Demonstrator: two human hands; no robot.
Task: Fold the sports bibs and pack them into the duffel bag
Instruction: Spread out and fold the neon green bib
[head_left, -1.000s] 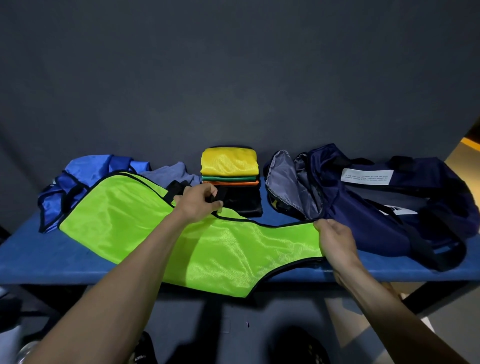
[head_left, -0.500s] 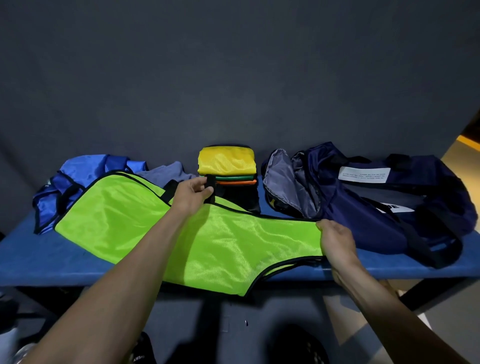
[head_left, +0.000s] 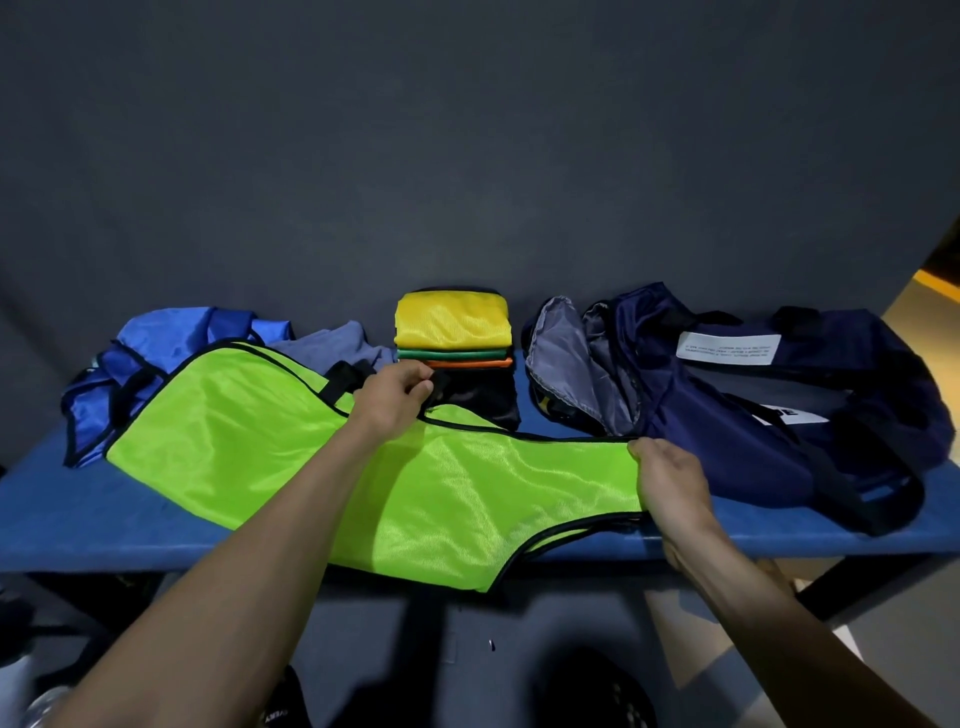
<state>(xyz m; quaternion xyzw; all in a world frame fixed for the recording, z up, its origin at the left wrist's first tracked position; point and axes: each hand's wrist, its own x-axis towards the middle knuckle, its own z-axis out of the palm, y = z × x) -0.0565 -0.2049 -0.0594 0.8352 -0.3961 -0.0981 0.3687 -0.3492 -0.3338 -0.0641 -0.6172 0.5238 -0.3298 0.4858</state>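
Observation:
A lime green bib (head_left: 249, 441) with black trim lies spread across the blue table (head_left: 62, 519), its near edge hanging over the front. My left hand (head_left: 392, 397) pinches a black strap at the bib's far edge. My right hand (head_left: 667, 480) grips the bib's right end. Behind the bib stands a stack of folded bibs (head_left: 452, 325), yellow on top, then green, orange and black. The navy duffel bag (head_left: 779, 415) lies at the right, its grey-lined mouth open toward the stack.
A crumpled blue bib (head_left: 140, 353) and a grey-blue one (head_left: 332, 345) lie at the back left. A dark wall rises right behind the table. Below the front edge are the floor and dark shoes.
My left hand has lifted the black strap slightly up and to the right along the bib's far edge. My right hand has kept its hold on the right end.

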